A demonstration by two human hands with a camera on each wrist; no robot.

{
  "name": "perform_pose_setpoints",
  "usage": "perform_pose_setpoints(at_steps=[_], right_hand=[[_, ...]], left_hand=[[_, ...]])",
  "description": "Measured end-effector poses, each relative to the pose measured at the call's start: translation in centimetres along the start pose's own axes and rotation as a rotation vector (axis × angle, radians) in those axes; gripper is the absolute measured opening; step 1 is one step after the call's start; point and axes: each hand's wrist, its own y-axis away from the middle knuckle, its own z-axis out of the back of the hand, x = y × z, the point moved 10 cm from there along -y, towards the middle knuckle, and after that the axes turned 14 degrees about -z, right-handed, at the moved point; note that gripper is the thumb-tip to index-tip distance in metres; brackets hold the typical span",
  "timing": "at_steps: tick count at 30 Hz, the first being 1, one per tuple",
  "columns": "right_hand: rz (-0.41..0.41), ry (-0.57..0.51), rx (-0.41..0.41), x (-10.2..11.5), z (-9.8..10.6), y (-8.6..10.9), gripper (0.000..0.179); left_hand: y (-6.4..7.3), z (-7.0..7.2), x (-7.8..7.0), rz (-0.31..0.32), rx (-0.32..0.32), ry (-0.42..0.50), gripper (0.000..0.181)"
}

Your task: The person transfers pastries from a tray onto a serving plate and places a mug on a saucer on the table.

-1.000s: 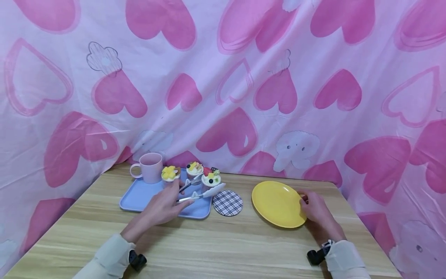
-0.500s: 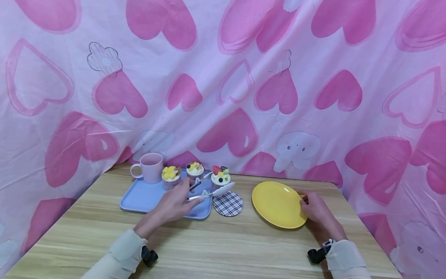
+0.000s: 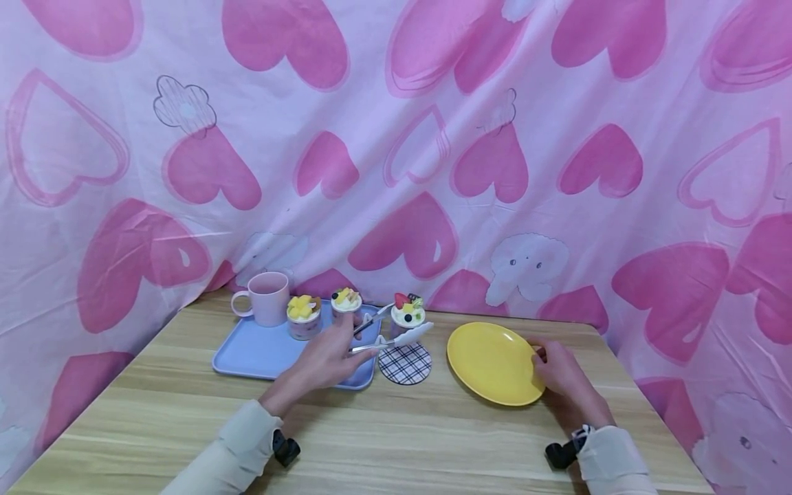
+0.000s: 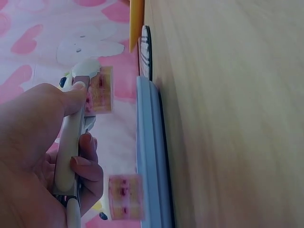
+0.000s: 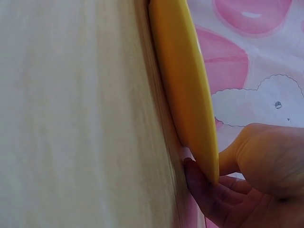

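Note:
My left hand [image 3: 328,356] grips a pair of tongs [image 3: 411,336] with pale tips, thumb on one arm and fingers curled round the other. Between the tips is a dessert cup [image 3: 408,317] topped with cream, strawberry and blueberry. In the left wrist view that dessert cup [image 4: 102,90] hangs clear of the surface below, near a round checked coaster [image 3: 405,364]. My right hand [image 3: 562,375] pinches the right rim of a yellow plate [image 3: 495,364]. The right wrist view shows its thumb on top of the plate [image 5: 185,85] and fingers under the rim.
A blue tray [image 3: 247,354] at left carries a pink mug [image 3: 269,299], a dessert cup with yellow fruit chunks [image 3: 304,317] and another fruit-topped cup [image 3: 346,300]. Behind the wooden table [image 3: 383,440] hangs a pink heart-patterned cloth [image 3: 402,158].
My left hand has moved right with the tongs, carrying the strawberry-topped dessert cup from over the tray to above the coaster's far side. The right hand and plate have stayed put.

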Motion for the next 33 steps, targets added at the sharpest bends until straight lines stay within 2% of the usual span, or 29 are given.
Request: perform_pose_setpoints(at_steps=[6,14,21,28,33], right_hand=[[0.020,0.010,-0.013,0.1,0.0,0.1,0.046],[0.013,0.005,-0.009,0.1,0.0,0.3,0.046],[-0.002,-0.007,-0.012,0.1,0.0,0.3,0.046],[0.003,-0.003,-0.023,0.3,0.1,0.4,0.046],[0.005,0.004,-0.026,0.4,0.1,0.2,0.045]], left_hand=[[-0.8,-0.5,-0.8,-0.020,0.007,-0.003,0.069],[-1.7,-2.1,-1.5,-0.019,0.027,0.036,0.058],[-2.5,-3.6,-2.5,-0.053,0.036,0.056,0.060],[-2.9,-5.1,-3.0,-0.044,0.055,0.082,0.065],[-3.1,-5.6,-3.5,-0.059,0.044,0.077,0.063]])
